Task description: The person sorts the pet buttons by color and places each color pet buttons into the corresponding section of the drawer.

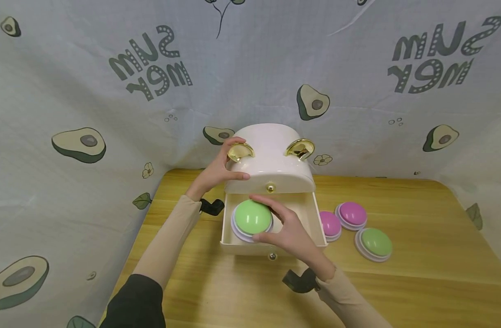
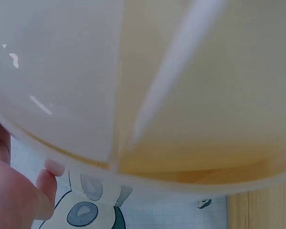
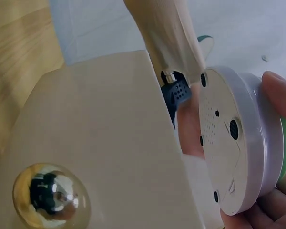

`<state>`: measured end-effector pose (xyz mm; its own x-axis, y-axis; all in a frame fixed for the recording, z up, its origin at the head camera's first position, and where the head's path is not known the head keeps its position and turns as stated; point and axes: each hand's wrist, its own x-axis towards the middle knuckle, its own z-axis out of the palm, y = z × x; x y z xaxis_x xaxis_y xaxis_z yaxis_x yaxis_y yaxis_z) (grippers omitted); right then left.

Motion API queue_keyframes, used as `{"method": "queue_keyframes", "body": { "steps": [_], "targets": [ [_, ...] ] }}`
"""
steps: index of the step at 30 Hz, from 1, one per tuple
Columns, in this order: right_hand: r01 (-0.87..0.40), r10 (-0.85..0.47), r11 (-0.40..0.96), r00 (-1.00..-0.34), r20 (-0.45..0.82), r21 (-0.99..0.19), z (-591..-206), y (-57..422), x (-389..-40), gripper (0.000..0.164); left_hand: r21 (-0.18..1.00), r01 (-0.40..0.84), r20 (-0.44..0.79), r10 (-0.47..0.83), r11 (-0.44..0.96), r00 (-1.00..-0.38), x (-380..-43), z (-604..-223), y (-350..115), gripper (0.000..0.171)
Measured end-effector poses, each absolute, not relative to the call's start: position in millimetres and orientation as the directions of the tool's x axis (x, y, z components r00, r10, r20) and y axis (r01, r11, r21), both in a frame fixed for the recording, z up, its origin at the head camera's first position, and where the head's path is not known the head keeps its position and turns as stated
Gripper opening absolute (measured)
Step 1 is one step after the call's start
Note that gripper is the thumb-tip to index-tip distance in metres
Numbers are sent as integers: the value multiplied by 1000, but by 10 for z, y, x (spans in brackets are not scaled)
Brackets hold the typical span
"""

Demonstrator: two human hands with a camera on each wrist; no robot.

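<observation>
A white box with two gold ears stands on the table, its lower drawer pulled out. My left hand holds the box's upper left side, thumb and fingers spread around one gold ear. Over the drawer, my right hand grips a green domed push button with a pale lilac base, thumb and fingers at its edges. The right wrist view shows the push button's flat underside, with small dark feet and speaker holes, beside the drawer front and its gold knob.
Right of the drawer lie two magenta push buttons, one close against its side and one farther back, plus another green one. A printed cloth hangs behind the wooden table.
</observation>
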<state>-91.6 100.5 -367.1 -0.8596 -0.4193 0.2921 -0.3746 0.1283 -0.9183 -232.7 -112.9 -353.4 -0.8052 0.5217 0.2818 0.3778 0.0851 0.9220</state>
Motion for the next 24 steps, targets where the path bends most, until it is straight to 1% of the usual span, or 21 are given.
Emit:
{"method": "queue_keyframes", "body": {
  "steps": [5,12,20,24],
  "targets": [
    [-361,-432,150,-861,268,-920,-3693,948,-946,75,921,382,289,526,76,-800,-2317,-3538,-1140,83],
    [-376,-435,170,-858,273,-911,-3732,897,-997,74,919,390,299,526,67,-796,-2318,-3539,-1141,83],
    [-351,-452,223,-864,222,-910,-3752,869,-1037,76,938,338,252,520,77,-816,-2330,-3522,-1123,84],
    [-349,-467,264,-862,198,-899,-3748,851,-1054,76,938,338,252,515,77,-819,-2330,-3522,-1120,85]
  ]
}}
